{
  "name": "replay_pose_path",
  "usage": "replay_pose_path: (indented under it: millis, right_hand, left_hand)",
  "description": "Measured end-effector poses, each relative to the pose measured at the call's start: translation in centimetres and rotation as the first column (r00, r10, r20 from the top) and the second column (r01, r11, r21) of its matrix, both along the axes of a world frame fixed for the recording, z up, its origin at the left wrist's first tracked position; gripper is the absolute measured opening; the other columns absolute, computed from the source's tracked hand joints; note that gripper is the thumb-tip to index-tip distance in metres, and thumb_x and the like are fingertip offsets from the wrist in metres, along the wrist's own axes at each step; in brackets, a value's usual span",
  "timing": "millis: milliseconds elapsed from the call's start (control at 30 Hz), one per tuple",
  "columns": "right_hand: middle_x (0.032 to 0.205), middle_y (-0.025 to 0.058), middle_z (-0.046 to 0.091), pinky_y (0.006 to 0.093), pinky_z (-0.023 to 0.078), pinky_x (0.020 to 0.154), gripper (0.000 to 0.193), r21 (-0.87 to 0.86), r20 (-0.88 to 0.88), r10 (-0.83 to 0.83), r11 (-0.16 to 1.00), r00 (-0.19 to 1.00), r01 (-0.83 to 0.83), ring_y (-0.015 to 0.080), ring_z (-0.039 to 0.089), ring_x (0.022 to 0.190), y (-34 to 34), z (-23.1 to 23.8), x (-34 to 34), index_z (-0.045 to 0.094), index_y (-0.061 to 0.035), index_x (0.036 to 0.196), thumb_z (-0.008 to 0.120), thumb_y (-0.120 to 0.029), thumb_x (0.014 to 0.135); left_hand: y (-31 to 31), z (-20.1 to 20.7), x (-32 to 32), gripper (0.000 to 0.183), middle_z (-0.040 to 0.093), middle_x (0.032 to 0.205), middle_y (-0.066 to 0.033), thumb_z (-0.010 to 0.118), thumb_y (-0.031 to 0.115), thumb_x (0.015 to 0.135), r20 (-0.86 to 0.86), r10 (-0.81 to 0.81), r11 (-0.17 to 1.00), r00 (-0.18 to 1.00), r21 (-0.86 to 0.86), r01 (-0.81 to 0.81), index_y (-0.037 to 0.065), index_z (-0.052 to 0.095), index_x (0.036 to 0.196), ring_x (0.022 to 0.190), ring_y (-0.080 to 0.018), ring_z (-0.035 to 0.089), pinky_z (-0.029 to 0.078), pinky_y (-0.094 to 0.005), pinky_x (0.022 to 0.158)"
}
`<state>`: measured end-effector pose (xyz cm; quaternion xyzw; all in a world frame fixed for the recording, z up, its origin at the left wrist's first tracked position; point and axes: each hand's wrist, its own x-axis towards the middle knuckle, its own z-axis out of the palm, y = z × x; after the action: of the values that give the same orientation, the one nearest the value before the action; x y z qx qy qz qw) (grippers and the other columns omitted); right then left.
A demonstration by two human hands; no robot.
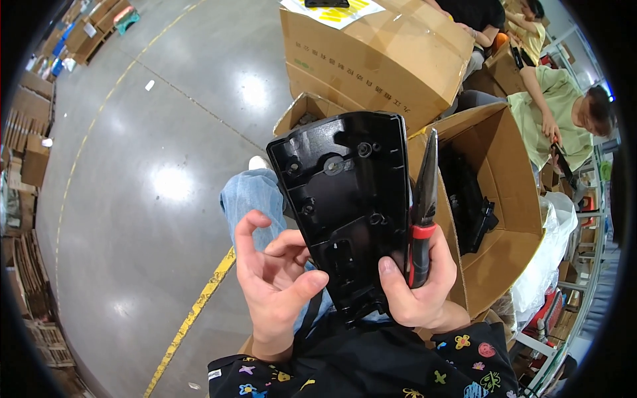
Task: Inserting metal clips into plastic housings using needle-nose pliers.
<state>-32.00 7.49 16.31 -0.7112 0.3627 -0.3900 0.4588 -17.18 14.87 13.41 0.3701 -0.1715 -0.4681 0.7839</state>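
Note:
A black moulded plastic housing (361, 179) stands upright over my lap, its inner side with round bosses and a rectangular slot facing me. My right hand (424, 285) grips its lower right edge with the thumb across the front. The same hand also holds long-nose pliers (423, 212) with red and black handles, jaws pointing up along the housing's right side. My left hand (275, 275) is open at the lower left of the housing, fingers apart and curved. Its fingertips are partly behind the housing's edge, so I cannot tell whether they touch it.
To the right, an open cardboard box (501, 265) contains black plastic parts (474, 205). A large closed carton (371, 60) stands ahead, with a smaller open box (305, 109) before it. A person in light green (554, 99) works at far right. Yellow floor tape (192, 318) runs at left.

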Motion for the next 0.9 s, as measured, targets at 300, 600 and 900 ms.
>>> replay_pose_path:
  millis: [300,600,900]
  right_hand:
    - [0.097,0.0125,0.053,0.0242,0.040,0.063,0.028,-0.033,-0.046,0.145,0.989,0.988,-0.146,0.0105,0.046,0.067,-1.5,-0.1,-0.2,0.048,0.0050,0.100,0.063,-0.007,0.080]
    - [0.104,0.0101,0.038,0.0205,0.032,0.049,0.042,0.731,0.657,0.047,0.204,0.752,-0.652,0.0112,0.042,0.059,-0.1,3.8,-5.0,0.038,-0.0066,0.107,0.059,-0.037,0.085]
    - [0.094,0.0092,0.030,0.0160,0.023,0.046,0.094,0.784,0.597,0.380,-0.090,0.706,-0.614,0.0050,0.028,0.051,2.5,4.0,-3.8,0.032,-0.0070,0.106,0.023,-0.090,0.063]
  left_hand:
    - [-0.6,-2.4,-2.2,0.070,0.044,0.134,-0.0160,0.042,0.047,0.094,-0.341,-0.415,0.910,0.844,-0.170,0.379,-0.002,0.022,0.139,0.121,-0.0246,0.048,0.038,-0.0375,0.101]
    - [-1.2,-3.6,-0.6,0.091,0.034,0.138,-0.0258,0.069,0.045,0.078,-0.215,-0.160,0.949,0.963,-0.303,0.090,-0.003,0.022,0.140,0.128,-0.0382,0.037,0.029,-0.0503,0.107]
    - [-2.3,-4.9,-0.1,0.103,0.036,0.129,-0.0051,0.082,0.023,0.068,-0.068,0.008,0.826,0.998,-0.562,-0.045,0.016,0.013,0.144,0.125,-0.0356,0.040,0.027,-0.0607,0.105]
